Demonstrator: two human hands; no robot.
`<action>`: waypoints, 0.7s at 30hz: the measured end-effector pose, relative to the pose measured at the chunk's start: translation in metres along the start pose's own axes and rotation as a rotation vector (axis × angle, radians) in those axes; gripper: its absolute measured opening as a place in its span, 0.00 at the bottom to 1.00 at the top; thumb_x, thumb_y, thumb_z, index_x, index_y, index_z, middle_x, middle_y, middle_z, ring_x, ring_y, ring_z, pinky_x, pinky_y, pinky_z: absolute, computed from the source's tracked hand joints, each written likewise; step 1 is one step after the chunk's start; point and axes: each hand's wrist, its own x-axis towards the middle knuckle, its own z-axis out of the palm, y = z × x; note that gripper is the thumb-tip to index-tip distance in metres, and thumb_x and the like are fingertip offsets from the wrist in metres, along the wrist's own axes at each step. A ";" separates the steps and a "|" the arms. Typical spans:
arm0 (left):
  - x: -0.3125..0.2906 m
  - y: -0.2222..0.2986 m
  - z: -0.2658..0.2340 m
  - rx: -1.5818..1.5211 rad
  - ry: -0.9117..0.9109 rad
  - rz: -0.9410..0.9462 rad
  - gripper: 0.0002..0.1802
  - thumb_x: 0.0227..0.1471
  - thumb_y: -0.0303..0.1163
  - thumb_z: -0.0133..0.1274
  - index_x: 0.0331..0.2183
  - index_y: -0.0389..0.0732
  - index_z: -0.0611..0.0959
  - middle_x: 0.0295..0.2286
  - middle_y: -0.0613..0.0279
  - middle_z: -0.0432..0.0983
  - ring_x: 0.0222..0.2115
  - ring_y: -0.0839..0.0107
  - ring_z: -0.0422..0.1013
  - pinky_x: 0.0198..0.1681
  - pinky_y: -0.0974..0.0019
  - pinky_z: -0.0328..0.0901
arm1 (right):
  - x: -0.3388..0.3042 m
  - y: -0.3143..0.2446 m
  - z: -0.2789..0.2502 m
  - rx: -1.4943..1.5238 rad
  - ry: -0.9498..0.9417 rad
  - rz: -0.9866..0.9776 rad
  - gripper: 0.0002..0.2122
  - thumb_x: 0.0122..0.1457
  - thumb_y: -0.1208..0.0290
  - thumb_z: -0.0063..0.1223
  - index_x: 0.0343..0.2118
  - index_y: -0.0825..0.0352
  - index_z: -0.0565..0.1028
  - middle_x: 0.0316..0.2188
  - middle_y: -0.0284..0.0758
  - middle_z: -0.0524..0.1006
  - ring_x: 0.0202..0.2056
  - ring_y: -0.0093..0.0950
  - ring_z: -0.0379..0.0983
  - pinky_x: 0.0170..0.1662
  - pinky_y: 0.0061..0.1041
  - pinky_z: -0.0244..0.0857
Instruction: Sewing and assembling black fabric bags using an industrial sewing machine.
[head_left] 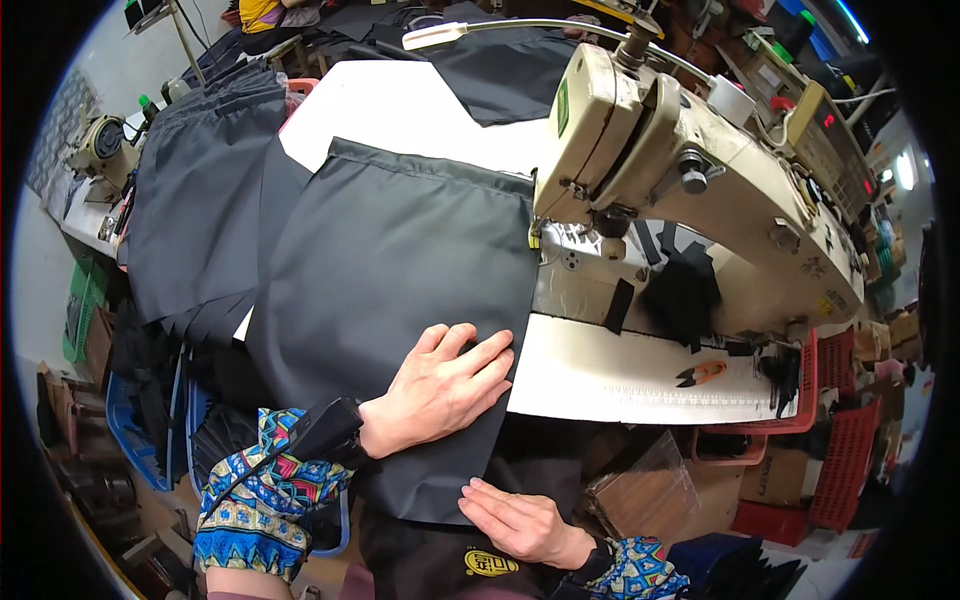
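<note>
A dark grey fabric panel (pixel 390 270) lies before you on the white surface (pixel 640 370), its near end reaching past the edge toward your lap. Its long axis runs roughly from 12 to 6 o'clock, hemmed band at 12, one long side passing close by the needle area. Your left hand (pixel 437 385) rests flat on the cloth at 5 o'clock of its middle, fingers toward 2, grip apart. Your right hand (pixel 520 520) is at the near corner, also toward 5, fingers together and aimed at 10; the thumb is hidden, so I cannot tell whether that grip is clamped on the cloth.

Your left sleeve (pixel 275 485) covers part of the panel's 8 o'clock side, and the near end blends into dark clothing. The sewing machine (pixel 720 170) stands at 2 o'clock, its needle hard to make out. Orange-handled snips (pixel 708 373) lie just past 3; more dark panels (pixel 200 200) drape at 10.
</note>
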 end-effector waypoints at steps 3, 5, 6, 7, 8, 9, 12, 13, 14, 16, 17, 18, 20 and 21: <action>0.011 -0.009 0.002 -0.031 -0.004 0.003 0.18 0.53 0.37 0.61 0.46 0.43 0.81 0.52 0.65 0.74 0.47 0.62 0.68 0.53 0.58 0.59 | 0.005 0.008 -0.002 -0.028 0.016 0.003 0.09 0.55 0.77 0.58 0.39 0.70 0.82 0.41 0.40 0.83 0.46 0.33 0.82 0.41 0.23 0.77; 0.017 -0.013 0.003 -0.044 -0.010 0.002 0.18 0.53 0.36 0.61 0.46 0.42 0.80 0.52 0.64 0.73 0.47 0.62 0.68 0.54 0.57 0.60 | 0.010 0.016 -0.005 -0.039 0.038 -0.004 0.09 0.55 0.77 0.58 0.39 0.69 0.82 0.40 0.40 0.83 0.46 0.33 0.82 0.39 0.22 0.76; 0.020 -0.014 0.003 -0.044 -0.026 -0.006 0.19 0.53 0.37 0.61 0.46 0.42 0.80 0.52 0.64 0.73 0.48 0.62 0.67 0.54 0.57 0.60 | 0.012 0.019 -0.006 -0.040 0.040 -0.001 0.09 0.55 0.77 0.58 0.39 0.69 0.82 0.40 0.40 0.83 0.46 0.33 0.82 0.39 0.22 0.76; 0.023 -0.016 0.003 -0.043 -0.042 -0.015 0.20 0.53 0.37 0.61 0.47 0.42 0.80 0.53 0.63 0.73 0.49 0.61 0.67 0.54 0.56 0.60 | 0.014 0.022 -0.008 -0.053 0.048 -0.004 0.09 0.55 0.77 0.58 0.39 0.70 0.82 0.40 0.40 0.83 0.45 0.33 0.83 0.39 0.22 0.76; 0.026 -0.018 0.004 -0.043 -0.044 -0.012 0.20 0.53 0.37 0.61 0.47 0.42 0.80 0.53 0.63 0.73 0.49 0.61 0.67 0.54 0.56 0.60 | 0.017 0.025 -0.009 -0.067 0.056 -0.008 0.09 0.55 0.77 0.58 0.39 0.70 0.82 0.39 0.40 0.83 0.45 0.33 0.83 0.39 0.22 0.77; 0.030 -0.019 0.006 -0.045 -0.037 -0.020 0.21 0.53 0.37 0.61 0.48 0.42 0.79 0.53 0.63 0.72 0.50 0.61 0.67 0.55 0.56 0.60 | 0.021 0.028 -0.013 -0.081 0.057 -0.013 0.09 0.55 0.77 0.58 0.38 0.70 0.82 0.39 0.40 0.83 0.44 0.32 0.83 0.38 0.22 0.76; 0.041 -0.030 0.012 -0.052 -0.034 -0.015 0.21 0.54 0.38 0.60 0.48 0.42 0.79 0.54 0.62 0.72 0.51 0.60 0.66 0.55 0.55 0.59 | 0.030 0.040 -0.020 -0.136 0.056 -0.034 0.09 0.54 0.78 0.58 0.38 0.70 0.82 0.38 0.40 0.83 0.43 0.32 0.83 0.37 0.21 0.76; 0.046 -0.034 0.013 -0.056 -0.038 -0.011 0.20 0.54 0.38 0.60 0.47 0.42 0.79 0.54 0.62 0.72 0.51 0.59 0.66 0.55 0.55 0.59 | 0.034 0.044 -0.022 -0.148 0.061 -0.042 0.08 0.54 0.78 0.58 0.38 0.70 0.82 0.38 0.40 0.83 0.43 0.32 0.83 0.35 0.20 0.76; 0.051 -0.038 0.014 -0.060 -0.041 -0.007 0.18 0.54 0.38 0.60 0.46 0.42 0.79 0.54 0.62 0.72 0.51 0.59 0.66 0.55 0.55 0.59 | 0.036 0.047 -0.023 -0.148 0.061 -0.040 0.08 0.54 0.78 0.58 0.38 0.70 0.82 0.38 0.40 0.83 0.43 0.32 0.83 0.35 0.20 0.76; 0.057 -0.046 0.015 -0.068 -0.037 -0.011 0.17 0.54 0.37 0.60 0.44 0.42 0.79 0.54 0.61 0.72 0.50 0.58 0.66 0.55 0.55 0.60 | 0.042 0.053 -0.025 -0.170 0.070 -0.050 0.08 0.54 0.78 0.58 0.38 0.70 0.82 0.38 0.40 0.83 0.43 0.32 0.83 0.35 0.20 0.75; 0.059 -0.049 0.016 -0.062 -0.035 -0.008 0.17 0.54 0.37 0.60 0.45 0.42 0.79 0.54 0.61 0.72 0.50 0.57 0.66 0.55 0.55 0.60 | 0.047 0.054 -0.029 -0.184 0.065 -0.069 0.09 0.55 0.77 0.58 0.38 0.70 0.82 0.38 0.40 0.83 0.43 0.32 0.83 0.36 0.21 0.76; 0.062 -0.053 0.017 -0.062 -0.032 0.002 0.17 0.54 0.37 0.60 0.45 0.42 0.79 0.54 0.61 0.72 0.50 0.57 0.66 0.55 0.54 0.60 | 0.050 0.058 -0.030 -0.184 0.064 -0.068 0.09 0.55 0.77 0.58 0.38 0.70 0.82 0.38 0.40 0.83 0.43 0.32 0.83 0.36 0.21 0.76; 0.064 -0.057 0.015 -0.077 -0.044 -0.004 0.18 0.55 0.36 0.59 0.45 0.41 0.78 0.54 0.60 0.72 0.52 0.57 0.66 0.56 0.54 0.60 | 0.054 0.065 -0.030 -0.182 0.088 -0.069 0.09 0.54 0.77 0.58 0.38 0.71 0.81 0.39 0.40 0.83 0.43 0.33 0.83 0.37 0.22 0.77; 0.064 -0.060 0.017 -0.063 -0.024 0.019 0.18 0.55 0.36 0.59 0.46 0.40 0.79 0.54 0.60 0.72 0.53 0.56 0.65 0.56 0.54 0.60 | 0.056 0.070 -0.030 -0.183 0.088 -0.076 0.09 0.54 0.77 0.57 0.38 0.70 0.81 0.38 0.41 0.83 0.43 0.34 0.83 0.38 0.24 0.78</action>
